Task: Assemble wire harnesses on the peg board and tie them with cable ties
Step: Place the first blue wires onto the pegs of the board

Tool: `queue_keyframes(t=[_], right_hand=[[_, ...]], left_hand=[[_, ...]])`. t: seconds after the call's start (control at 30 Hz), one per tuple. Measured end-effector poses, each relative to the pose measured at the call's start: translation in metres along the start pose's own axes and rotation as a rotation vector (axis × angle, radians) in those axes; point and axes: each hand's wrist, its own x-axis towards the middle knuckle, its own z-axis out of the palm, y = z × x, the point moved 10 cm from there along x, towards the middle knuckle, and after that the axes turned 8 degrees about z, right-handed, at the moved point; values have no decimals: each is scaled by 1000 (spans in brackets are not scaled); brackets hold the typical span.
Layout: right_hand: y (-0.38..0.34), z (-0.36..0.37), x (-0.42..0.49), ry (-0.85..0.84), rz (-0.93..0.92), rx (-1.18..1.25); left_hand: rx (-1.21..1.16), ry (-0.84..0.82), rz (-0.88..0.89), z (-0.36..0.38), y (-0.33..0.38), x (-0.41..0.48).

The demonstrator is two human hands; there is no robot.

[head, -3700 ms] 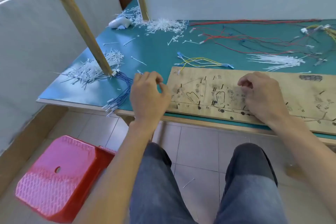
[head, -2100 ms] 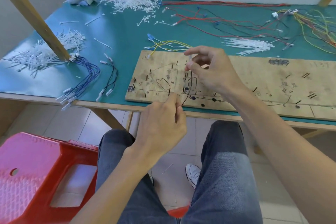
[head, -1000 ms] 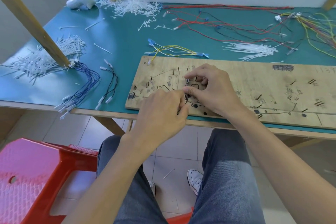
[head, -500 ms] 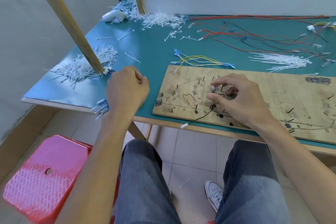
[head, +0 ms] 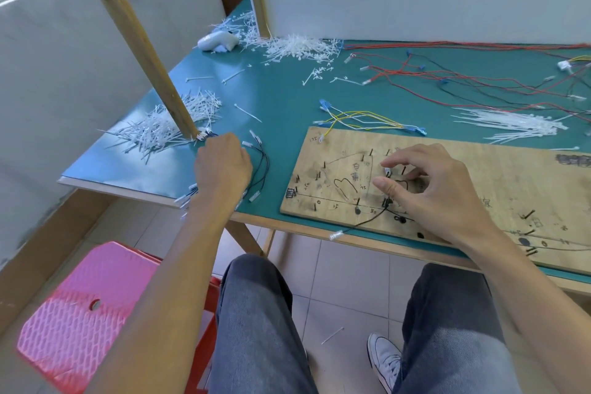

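The wooden peg board (head: 479,176) lies along the front of the teal table (head: 281,96). One black wire (head: 364,223) runs between its pegs and off the front edge, ending in a white connector. My right hand (head: 438,195) hovers over the board with loosely spread fingers. Its thumb and index fingertip sit either side of the wire's upper connector (head: 388,172). My left hand (head: 222,166) is down on a bundle of blue wires (head: 188,197), beside a few black wires (head: 263,166). Its fingers curl under and are hidden.
White cable ties lie in heaps at the left (head: 160,128), back (head: 297,48) and right (head: 511,121). Yellow-white wires (head: 361,118) lie behind the board, red and black wires (head: 447,77) farther back. A slanted wooden post (head: 137,41) stands at the left; a red stool (head: 80,313) is below.
My left hand left the board, where it was routing the black wire, and moved left onto the blue wire bundle. My right hand stayed at the wire's upper connector.
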Motion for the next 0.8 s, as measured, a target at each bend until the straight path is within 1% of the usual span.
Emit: queue_keyframes(t=[0.1, 0.27, 0.33, 0.43, 0.53, 0.73, 0.8], right_hand=[[1, -1, 0, 8, 1, 5], [1, -2, 1, 15, -4, 1], [1, -2, 1, 18, -5, 3], [0, -2, 1, 15, -6, 8], [1, -2, 1, 18, -3, 11], [2, -2, 1, 13, 4, 17], [2, -2, 0, 11, 8, 17]], left_hand=[[10, 89, 16, -4, 7, -1], [-60, 366, -18, -32, 10, -7], [-82, 427, -69, -38, 4, -8], [-186, 492, -109, -43, -5, -6], [-309, 526, -143, -48, -16, -3], [-444, 494, -165, -51, -27, 8], [-629, 497, -189, -47, -29, 12]])
